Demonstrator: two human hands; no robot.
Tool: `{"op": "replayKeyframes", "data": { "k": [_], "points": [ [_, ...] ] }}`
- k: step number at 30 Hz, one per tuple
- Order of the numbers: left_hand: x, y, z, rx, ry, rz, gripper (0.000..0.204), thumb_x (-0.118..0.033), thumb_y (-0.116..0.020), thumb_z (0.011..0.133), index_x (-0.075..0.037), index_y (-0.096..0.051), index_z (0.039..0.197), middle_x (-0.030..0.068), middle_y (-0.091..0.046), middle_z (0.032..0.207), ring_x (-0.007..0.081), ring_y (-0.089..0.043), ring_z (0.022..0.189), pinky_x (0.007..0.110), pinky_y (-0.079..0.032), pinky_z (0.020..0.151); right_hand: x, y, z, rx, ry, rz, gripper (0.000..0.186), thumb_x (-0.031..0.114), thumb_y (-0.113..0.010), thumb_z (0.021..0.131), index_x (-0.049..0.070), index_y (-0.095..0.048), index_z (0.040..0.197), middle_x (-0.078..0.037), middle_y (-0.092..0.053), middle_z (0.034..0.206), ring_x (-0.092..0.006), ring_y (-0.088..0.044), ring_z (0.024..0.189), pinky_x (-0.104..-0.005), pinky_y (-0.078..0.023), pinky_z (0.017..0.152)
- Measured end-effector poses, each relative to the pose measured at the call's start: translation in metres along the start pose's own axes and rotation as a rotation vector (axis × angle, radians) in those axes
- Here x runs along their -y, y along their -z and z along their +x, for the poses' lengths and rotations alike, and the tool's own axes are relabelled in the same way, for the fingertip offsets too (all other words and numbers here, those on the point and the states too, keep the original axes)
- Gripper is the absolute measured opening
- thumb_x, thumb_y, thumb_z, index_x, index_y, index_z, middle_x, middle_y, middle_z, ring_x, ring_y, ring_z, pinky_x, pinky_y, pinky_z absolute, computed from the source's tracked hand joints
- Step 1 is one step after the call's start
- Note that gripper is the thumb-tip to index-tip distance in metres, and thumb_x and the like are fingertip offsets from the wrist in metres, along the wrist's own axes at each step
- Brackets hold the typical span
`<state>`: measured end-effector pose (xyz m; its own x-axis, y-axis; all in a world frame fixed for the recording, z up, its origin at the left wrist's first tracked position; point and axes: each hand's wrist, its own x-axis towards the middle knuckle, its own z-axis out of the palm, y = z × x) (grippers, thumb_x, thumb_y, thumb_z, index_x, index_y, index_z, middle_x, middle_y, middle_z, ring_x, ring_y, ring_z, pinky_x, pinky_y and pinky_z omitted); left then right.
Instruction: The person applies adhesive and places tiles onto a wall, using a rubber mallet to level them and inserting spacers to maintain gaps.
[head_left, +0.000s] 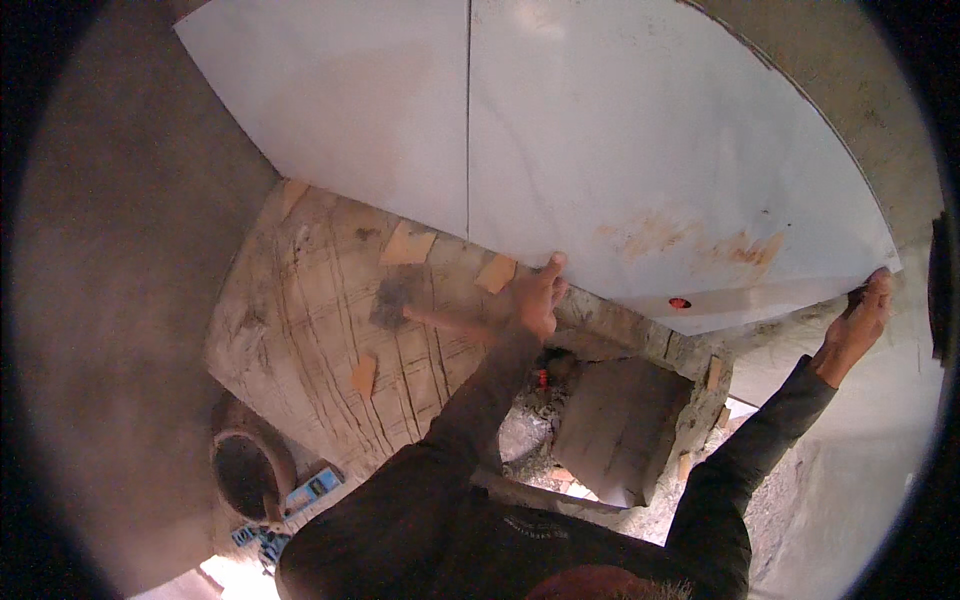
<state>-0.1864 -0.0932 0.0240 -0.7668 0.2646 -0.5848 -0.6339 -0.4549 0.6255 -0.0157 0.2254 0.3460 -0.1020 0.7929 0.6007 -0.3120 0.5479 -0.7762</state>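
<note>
A large white panel [650, 140], split by a straight seam and curved along its far edge, spans the upper view; it has rusty smears and a small round hole. My left hand [540, 295] grips its near edge right of the seam. My right hand [855, 325] has its fingers pressed round the panel's lower right corner. Beneath the left part lies a rough cement surface [300, 320] with grooves and small tan pieces [405, 242]. A dark grey slab [620, 430] sits between my forearms, lower than the panel.
At the lower left stand a round dark bucket [225, 470] with a tool in it, a blue box [310, 490] and small blue items [260, 540]. Grey walls [100, 280] rise at both sides. Rubble [525, 430] shows beside the dark slab.
</note>
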Motion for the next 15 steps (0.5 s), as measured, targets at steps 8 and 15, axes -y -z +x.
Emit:
{"op": "replayKeyframes", "data": {
  "k": [8,15],
  "points": [
    [0.007,0.000,0.014,0.112,-0.065,-0.087,0.041,-0.044,-0.082,0.081,-0.009,-0.064,0.091,-0.0002,-0.056,0.070,0.0105,-0.049,0.060,0.027,-0.038,0.053,0.018,0.001,-0.014,0.080,0.099,-0.221,0.030,0.032,-0.061,0.101,0.006,-0.059,0.085,0.003,-0.050,0.080,-0.0085,-0.043,0.076,-0.0258,-0.036,0.070],
    [0.013,0.007,0.005,0.030,-0.040,0.010,0.063,-0.057,-0.073,0.084,0.000,-0.058,0.108,0.0093,-0.061,0.097,0.0179,-0.062,0.086,0.032,-0.051,0.076,-0.002,0.010,0.011,0.130,0.247,-0.398,0.026,0.027,-0.061,0.100,0.002,-0.067,0.100,-0.001,-0.060,0.089,-0.0125,-0.053,0.084,-0.0260,-0.042,0.080]
  ]
}}
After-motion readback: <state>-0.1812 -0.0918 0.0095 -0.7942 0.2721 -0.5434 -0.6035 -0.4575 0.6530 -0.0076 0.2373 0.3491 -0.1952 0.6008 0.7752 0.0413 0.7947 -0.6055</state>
